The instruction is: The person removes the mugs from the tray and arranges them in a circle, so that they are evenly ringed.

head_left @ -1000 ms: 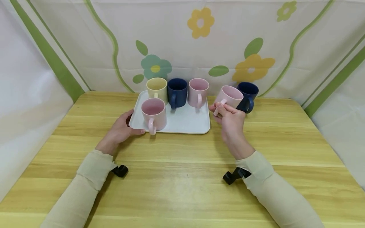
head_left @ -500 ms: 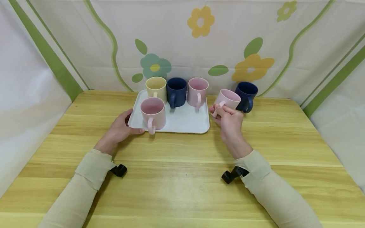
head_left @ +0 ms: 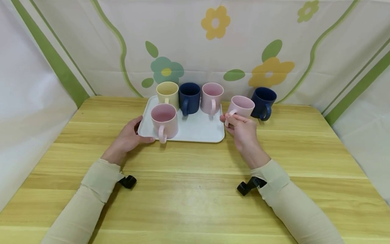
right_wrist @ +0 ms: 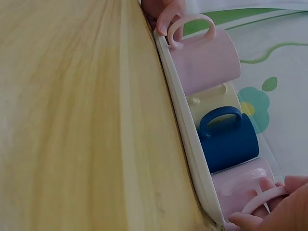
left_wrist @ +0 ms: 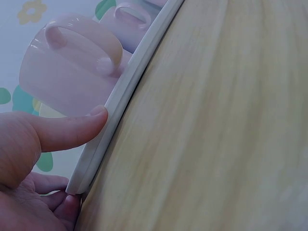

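In the head view a white tray [head_left: 198, 130] lies on the wooden table, and my left hand [head_left: 128, 137] grips its near left corner, thumb [left_wrist: 77, 130] along the front edge. A pink mug [head_left: 170, 127] stands at that corner. Behind it, a yellow mug [head_left: 173, 102], a navy mug [head_left: 194, 103] and another pink mug [head_left: 207, 103] form a row on the tray. My right hand [head_left: 246, 134] pinches the handle of a third pink mug [head_left: 245, 111], just beyond the tray's right edge. This mug is slightly tilted, its base hidden behind the fingers.
To the right of the held mug, a second navy mug [head_left: 259, 105] stands on the table [head_left: 195, 203] near the back edge. A flower-printed curtain [head_left: 195, 40] hangs right behind the mugs, and white cloth closes both sides.
My right hand has moved a little left with the pink mug, which now sits nearer the tray, less tilted and farther from the navy mug. The left hand stays on the tray corner.
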Motion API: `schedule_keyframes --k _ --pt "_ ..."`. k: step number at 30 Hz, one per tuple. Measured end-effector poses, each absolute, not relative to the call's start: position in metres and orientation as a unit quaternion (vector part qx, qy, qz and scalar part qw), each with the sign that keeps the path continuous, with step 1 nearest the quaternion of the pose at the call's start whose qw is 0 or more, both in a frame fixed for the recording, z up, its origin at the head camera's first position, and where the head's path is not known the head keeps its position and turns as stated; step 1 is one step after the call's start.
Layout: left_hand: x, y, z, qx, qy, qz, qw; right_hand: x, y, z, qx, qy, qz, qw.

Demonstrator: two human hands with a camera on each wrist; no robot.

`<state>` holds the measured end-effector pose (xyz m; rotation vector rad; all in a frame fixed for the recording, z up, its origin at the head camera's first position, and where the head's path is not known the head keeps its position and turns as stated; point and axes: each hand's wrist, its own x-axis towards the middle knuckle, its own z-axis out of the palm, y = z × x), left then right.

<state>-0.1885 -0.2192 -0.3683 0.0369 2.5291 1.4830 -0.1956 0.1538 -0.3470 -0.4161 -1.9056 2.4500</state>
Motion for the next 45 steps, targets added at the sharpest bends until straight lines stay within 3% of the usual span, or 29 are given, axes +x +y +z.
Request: schedule_keyframes --k 11,33,45 --pt "-0.187 -0.219 -0.371 0.024 0.854 0.51 0.097 -0.208 0.16 -0.349 -0.127 -0.617 0.776 -0.036" --pt "-0.187 -0.219 -0.367 0.014 0.851 0.514 0.104 -0.23 0.178 -0.353 -0.122 -0.638 0.757 -0.061" --pt "-0.188 -0.219 -0.368 0.014 0.85 0.515 0.106 -0.201 0.196 -0.337 -0.136 -0.658 0.737 -0.068"
